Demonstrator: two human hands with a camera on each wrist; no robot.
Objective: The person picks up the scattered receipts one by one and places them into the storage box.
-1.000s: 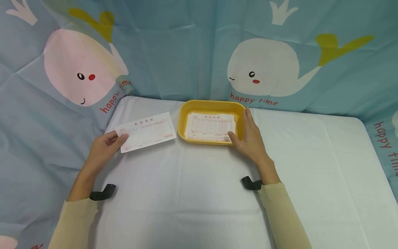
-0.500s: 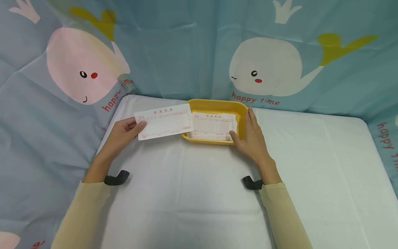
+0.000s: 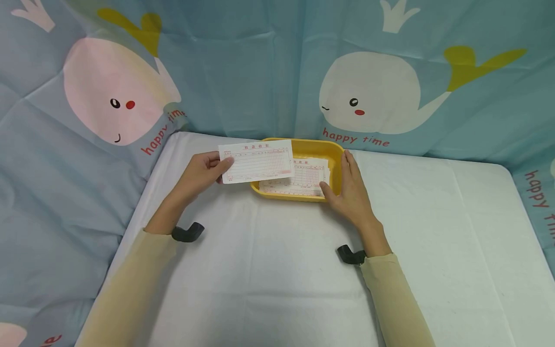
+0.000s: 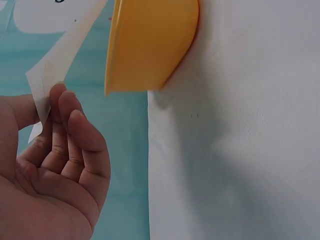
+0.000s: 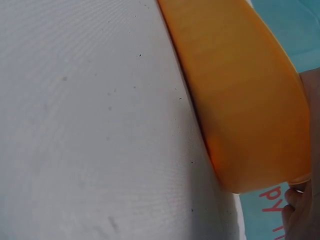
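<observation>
In the head view, my left hand (image 3: 198, 174) pinches a white receipt slip (image 3: 257, 164) with red print by its left end, thumb on top. The slip's right part hangs over the left side of a yellow plastic basin (image 3: 299, 197). Inside the basin lies a stack of similar receipt slips (image 3: 310, 177), partly covered by the held one. My right hand (image 3: 352, 195) holds the basin's right end, thumb over the rim and fingers along the outside. The left wrist view shows the slip (image 4: 50, 75) bent between thumb and fingers, apart from the basin wall (image 4: 150, 45).
A white cloth (image 3: 277, 270) covers the table under the basin. Behind and to the left hangs a blue curtain (image 3: 243, 72) with whale prints, close to the basin's far side. A black curved piece (image 3: 188, 233) sticks out at each wrist.
My left hand has carried the receipt slip rightward and slightly away from me, from beside the basin to over its left part. The right hand has stayed at the basin's right end.
</observation>
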